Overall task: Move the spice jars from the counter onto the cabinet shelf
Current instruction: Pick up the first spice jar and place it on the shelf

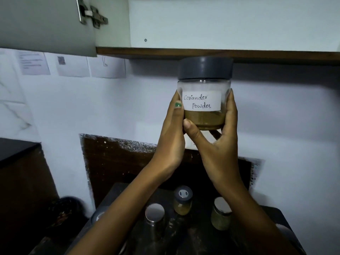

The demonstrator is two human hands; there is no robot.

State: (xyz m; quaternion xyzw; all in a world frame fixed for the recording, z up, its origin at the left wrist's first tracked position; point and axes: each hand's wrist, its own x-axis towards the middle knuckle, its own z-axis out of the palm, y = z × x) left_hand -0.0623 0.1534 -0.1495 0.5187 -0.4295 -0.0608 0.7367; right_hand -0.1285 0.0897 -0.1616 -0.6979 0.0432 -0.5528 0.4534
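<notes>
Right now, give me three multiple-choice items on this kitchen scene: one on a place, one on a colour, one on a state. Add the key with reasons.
1. Where is the coriander jar?
A. on the counter
B. held up just below the cabinet's edge
C. on the shelf

2. What colour is its lid?
A. dark grey
B. red
C. white

3. How is it held?
A. left hand only
B. right hand only
C. both hands

Key: 1 B, its lid reaches the cabinet bottom edge while the counter lies far below. 2 A, the cap is dark grey. 3 C, the left hand and right hand clasp opposite sides.
</notes>
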